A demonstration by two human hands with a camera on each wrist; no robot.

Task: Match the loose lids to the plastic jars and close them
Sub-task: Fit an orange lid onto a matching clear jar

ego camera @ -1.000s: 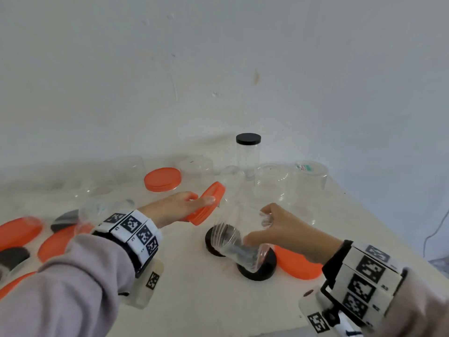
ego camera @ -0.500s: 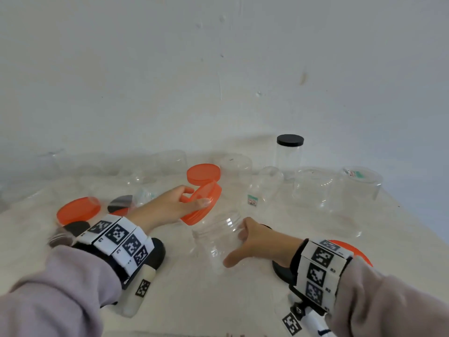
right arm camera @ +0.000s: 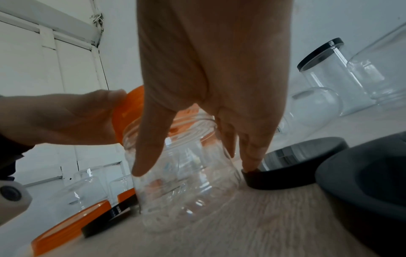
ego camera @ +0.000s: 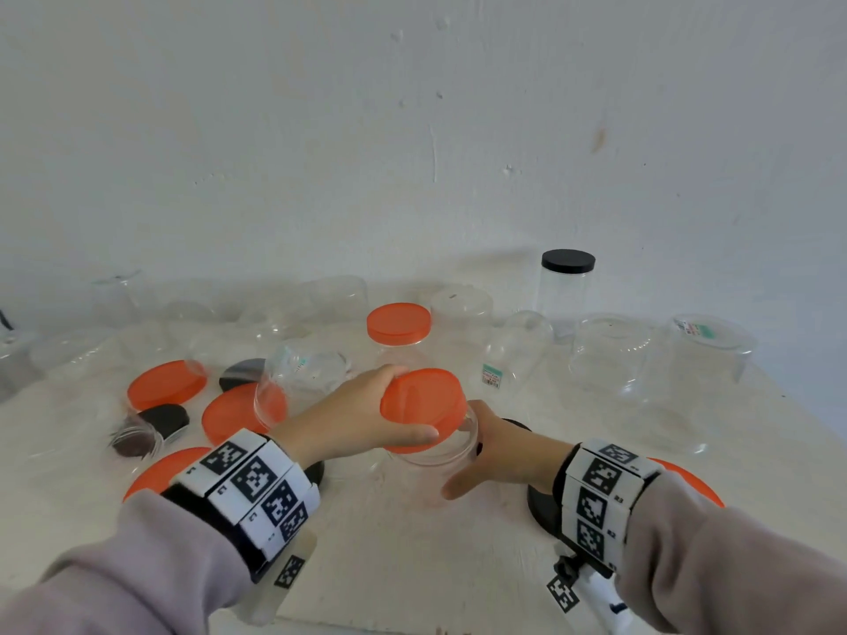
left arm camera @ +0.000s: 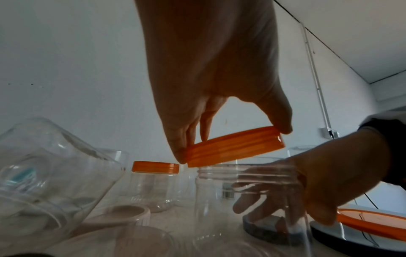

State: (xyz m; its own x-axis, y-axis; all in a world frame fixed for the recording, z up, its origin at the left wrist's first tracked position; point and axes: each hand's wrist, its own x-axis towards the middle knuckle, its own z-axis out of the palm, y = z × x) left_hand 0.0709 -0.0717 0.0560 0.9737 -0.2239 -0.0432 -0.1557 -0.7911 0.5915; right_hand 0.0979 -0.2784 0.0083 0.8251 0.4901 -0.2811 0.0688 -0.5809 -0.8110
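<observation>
A pale wood-grain table [ego camera: 412,566] stands against a scuffed white wall [ego camera: 321,130]. A small brown mark [ego camera: 598,140] shows on the wall above the table's far right side. A thin pipe [left arm camera: 316,78] runs down the wall to a small box [left arm camera: 327,133] beyond the table's right end. White panelled woodwork [right arm camera: 66,69] rises past its left end.

Round orange plastic lid [left arm camera: 234,147]: ribbed rim, matt. Clear plastic jar [right arm camera: 184,175] beneath lid: glossy, ridged. Pale wood-grain table [right arm camera: 252,226]: matt.
</observation>
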